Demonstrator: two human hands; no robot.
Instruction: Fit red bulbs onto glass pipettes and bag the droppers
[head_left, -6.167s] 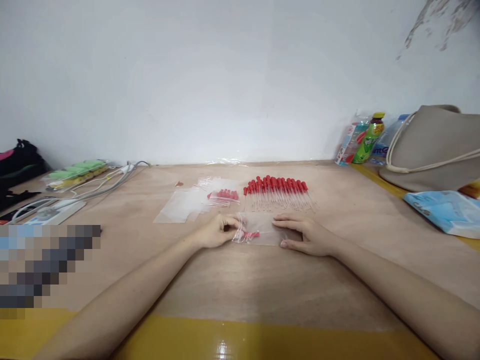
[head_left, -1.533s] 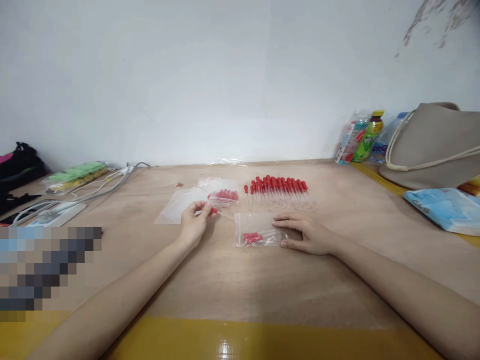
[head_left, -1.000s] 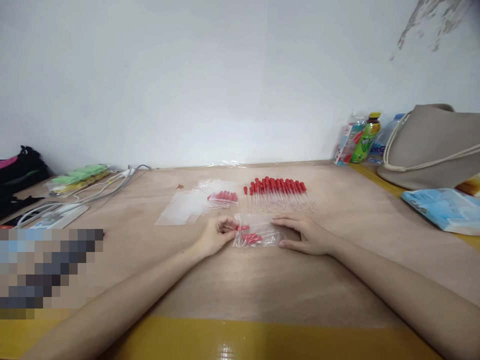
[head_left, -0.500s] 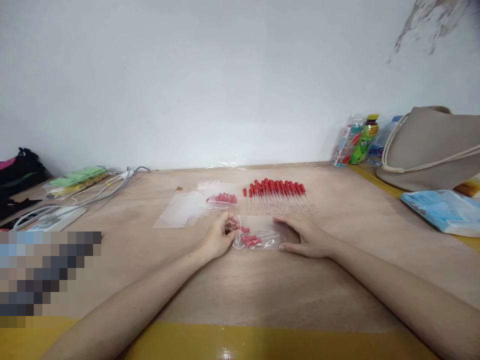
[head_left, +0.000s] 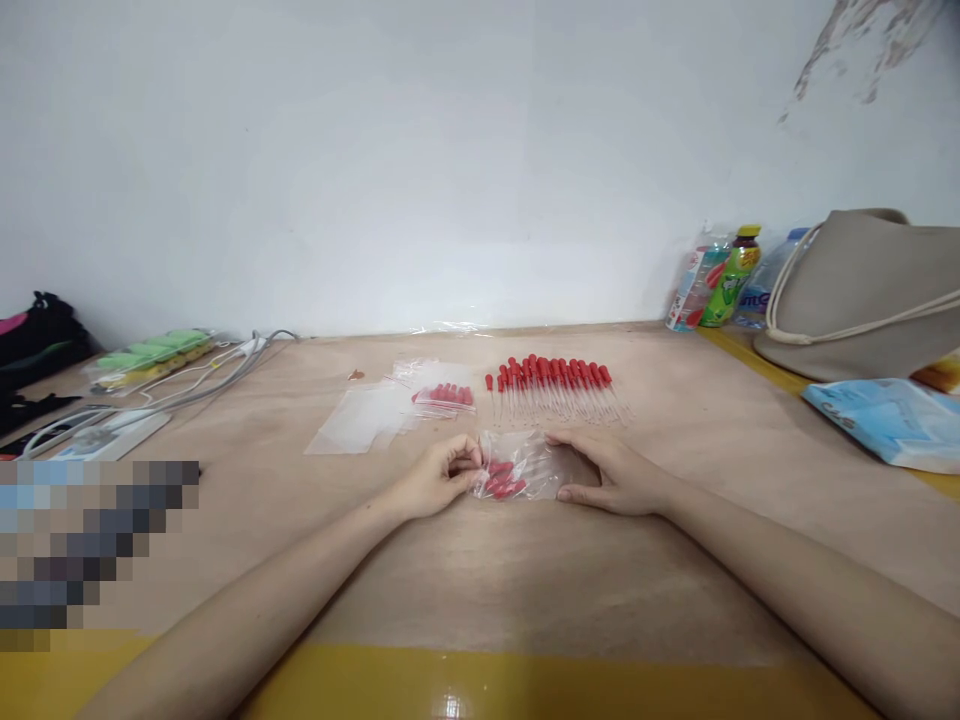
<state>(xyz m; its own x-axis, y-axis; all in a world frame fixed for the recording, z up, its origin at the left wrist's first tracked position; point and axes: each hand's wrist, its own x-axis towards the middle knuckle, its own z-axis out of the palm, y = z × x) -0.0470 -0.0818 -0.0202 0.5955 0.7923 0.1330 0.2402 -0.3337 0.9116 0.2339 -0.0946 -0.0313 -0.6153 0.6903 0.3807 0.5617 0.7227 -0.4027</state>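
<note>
A clear plastic bag [head_left: 536,462] lies on the table between my hands, with several red-bulbed droppers [head_left: 504,482] inside. My left hand [head_left: 444,475] is closed, thumb and fingers pinching the bag's left end. At the other end, my right hand [head_left: 619,474] rests on the table with thumb and fingers spread apart, their tips at the bag's right corners. Beyond the bag lies a dense row of red-bulbed droppers [head_left: 555,375], thin clear stems toward me. To its left, a filled bag of droppers [head_left: 448,396] lies on flat clear bags [head_left: 349,422].
Cables and a power strip [head_left: 120,435] lie at the left, near a pack of green and yellow items [head_left: 157,355]. At the right stand drink bottles [head_left: 731,278], a beige bag [head_left: 862,295] and a blue packet [head_left: 885,420]. A white wall [head_left: 450,170] rises behind.
The bag between my hands looks more crumpled, and the red bulbs in it sit closer together. My left hand's fingers have shifted slightly at the bag's end. My right hand has stayed put.
</note>
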